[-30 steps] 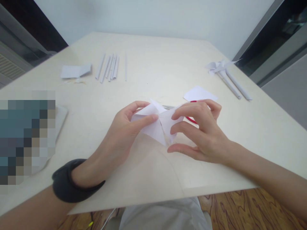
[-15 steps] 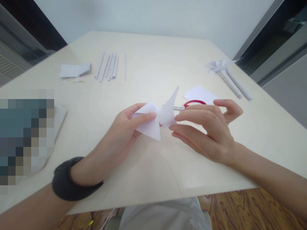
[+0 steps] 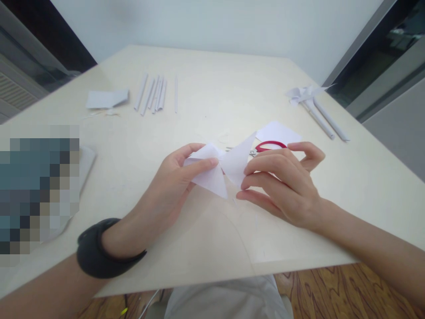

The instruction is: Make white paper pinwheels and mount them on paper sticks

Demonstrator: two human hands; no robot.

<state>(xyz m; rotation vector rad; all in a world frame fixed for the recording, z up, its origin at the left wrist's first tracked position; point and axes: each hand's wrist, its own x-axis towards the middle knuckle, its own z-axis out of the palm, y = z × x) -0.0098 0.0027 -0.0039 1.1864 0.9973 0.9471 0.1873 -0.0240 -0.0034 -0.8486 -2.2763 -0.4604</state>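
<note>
White folded paper (image 3: 221,170) sits pinched between my left hand (image 3: 169,190) and right hand (image 3: 282,186), just above the counter (image 3: 212,102) near its front edge. I see red scissors (image 3: 265,147) behind, mostly hidden by the right fingers.

A pale wooden table (image 3: 212,97) holds thin rolled white paper sticks (image 3: 153,94) at 11 o'clock, a flat white paper scrap (image 3: 106,99) just left of them, a folded paper pinwheel on rolled stems (image 3: 312,104) at 2 o'clock, and red-handled scissors (image 3: 265,146) beside a white paper sheet (image 3: 277,131) near centre.
</note>
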